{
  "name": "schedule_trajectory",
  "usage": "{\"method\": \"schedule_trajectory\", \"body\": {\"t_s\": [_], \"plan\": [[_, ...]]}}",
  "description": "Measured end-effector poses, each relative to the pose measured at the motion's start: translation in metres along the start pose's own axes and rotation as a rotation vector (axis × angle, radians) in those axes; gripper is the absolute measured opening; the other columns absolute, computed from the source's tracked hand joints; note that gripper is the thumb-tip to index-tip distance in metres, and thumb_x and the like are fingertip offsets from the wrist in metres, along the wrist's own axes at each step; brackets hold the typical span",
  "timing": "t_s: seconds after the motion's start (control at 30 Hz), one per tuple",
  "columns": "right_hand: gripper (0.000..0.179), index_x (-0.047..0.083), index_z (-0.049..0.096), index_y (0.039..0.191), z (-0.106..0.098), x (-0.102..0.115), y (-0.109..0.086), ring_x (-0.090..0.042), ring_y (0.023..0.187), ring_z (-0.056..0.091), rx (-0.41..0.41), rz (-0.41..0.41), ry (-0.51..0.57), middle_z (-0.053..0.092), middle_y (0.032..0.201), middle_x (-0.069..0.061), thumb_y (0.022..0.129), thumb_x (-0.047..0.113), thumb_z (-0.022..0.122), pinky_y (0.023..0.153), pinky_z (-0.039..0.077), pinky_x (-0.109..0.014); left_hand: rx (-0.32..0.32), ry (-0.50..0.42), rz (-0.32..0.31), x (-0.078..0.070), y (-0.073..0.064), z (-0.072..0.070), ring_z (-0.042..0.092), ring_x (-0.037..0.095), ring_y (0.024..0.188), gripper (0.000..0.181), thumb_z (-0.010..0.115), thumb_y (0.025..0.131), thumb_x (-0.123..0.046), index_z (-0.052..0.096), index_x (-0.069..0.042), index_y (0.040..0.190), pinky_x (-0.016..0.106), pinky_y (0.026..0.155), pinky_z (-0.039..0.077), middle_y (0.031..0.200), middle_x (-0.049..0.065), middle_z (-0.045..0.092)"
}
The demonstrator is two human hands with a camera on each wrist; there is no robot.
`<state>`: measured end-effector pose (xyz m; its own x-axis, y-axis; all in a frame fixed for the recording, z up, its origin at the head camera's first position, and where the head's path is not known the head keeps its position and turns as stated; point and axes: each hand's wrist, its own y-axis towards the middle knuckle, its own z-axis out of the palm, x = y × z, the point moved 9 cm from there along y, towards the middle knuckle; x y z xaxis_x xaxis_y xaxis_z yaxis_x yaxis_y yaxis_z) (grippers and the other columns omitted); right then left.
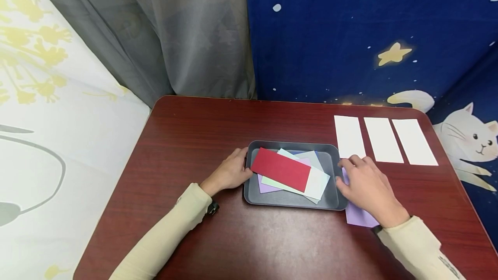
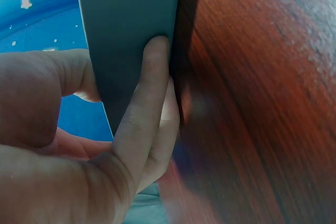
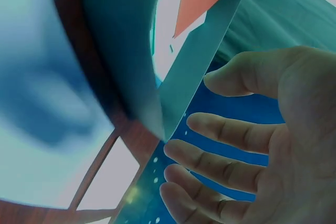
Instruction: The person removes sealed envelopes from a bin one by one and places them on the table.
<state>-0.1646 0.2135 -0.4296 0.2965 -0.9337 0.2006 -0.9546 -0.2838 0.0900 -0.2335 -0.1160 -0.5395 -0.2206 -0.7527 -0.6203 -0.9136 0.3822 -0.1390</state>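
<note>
A dark grey rectangular tray [image 1: 288,201] sits on the table with several overlapping paper pieces inside. On top lies a red paper [image 1: 282,168], over white, pale green, purple and bluish ones. My left hand [image 1: 230,171] grips the tray's left end, its thumb at the rim and its fingers against the outer wall [image 2: 123,30]. At the tray's right end is my right hand [image 1: 365,187], thumb and fingers spread beside the rim [image 3: 197,51] and holding nothing. Beneath it a purple paper [image 1: 358,216] lies on the table, partly hidden by the hand.
Three white paper rectangles [image 1: 384,139] lie in a row at the table's back right, the leftmost close to the tray. The reddish-brown table [image 1: 186,133] ends at a grey curtain [image 1: 206,33] and a dark blue patterned cloth [image 1: 330,33].
</note>
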Motion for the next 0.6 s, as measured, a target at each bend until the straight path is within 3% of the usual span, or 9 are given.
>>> {"method": "schedule_trajectory", "body": {"t_s": [0.27,0.4,0.5,0.6], "plan": [[0.039,-0.004,0.076,0.121,0.006,0.025,0.023,-0.039,0.091,0.060,0.016,-0.085,-0.044,0.070,0.110,-0.022,0.089,0.018,0.082,0.069,0.059,-0.051,0.021,-0.041,-0.003,-0.021,-0.011,-0.015,0.058,0.031,0.113,0.080,0.066,0.092,-0.016,0.040,0.007,0.164,0.047,0.097,0.053,0.145,0.021,0.056],[0.042,-0.005,0.075,0.123,0.008,0.035,0.032,-0.039,0.093,0.061,0.012,-0.130,-0.055,0.071,0.113,-0.023,0.088,0.016,0.083,0.075,0.059,-0.051,0.031,-0.040,-0.031,-0.034,-0.017,-0.022,0.058,0.032,0.113,0.079,0.066,0.093,-0.014,0.039,0.008,0.164,0.048,0.098,0.052,0.146,0.021,0.056],[0.042,-0.005,0.075,0.123,0.012,0.042,0.037,-0.039,0.097,0.062,0.023,-0.159,-0.056,0.071,0.115,-0.023,0.087,0.015,0.084,0.081,0.058,-0.052,0.033,-0.042,-0.046,-0.034,-0.016,-0.020,0.058,0.032,0.117,0.079,0.067,0.094,-0.014,0.039,0.006,0.165,0.049,0.101,0.052,0.148,0.020,0.056],[0.043,-0.004,0.075,0.123,0.016,0.050,0.041,-0.038,0.099,0.063,0.036,-0.183,-0.060,0.071,0.114,-0.021,0.086,0.016,0.085,0.083,0.059,-0.052,0.027,-0.031,-0.023,-0.015,-0.007,-0.009,0.058,0.030,0.117,0.081,0.068,0.094,-0.018,0.038,0.002,0.167,0.047,0.100,0.053,0.148,0.017,0.056]]}}
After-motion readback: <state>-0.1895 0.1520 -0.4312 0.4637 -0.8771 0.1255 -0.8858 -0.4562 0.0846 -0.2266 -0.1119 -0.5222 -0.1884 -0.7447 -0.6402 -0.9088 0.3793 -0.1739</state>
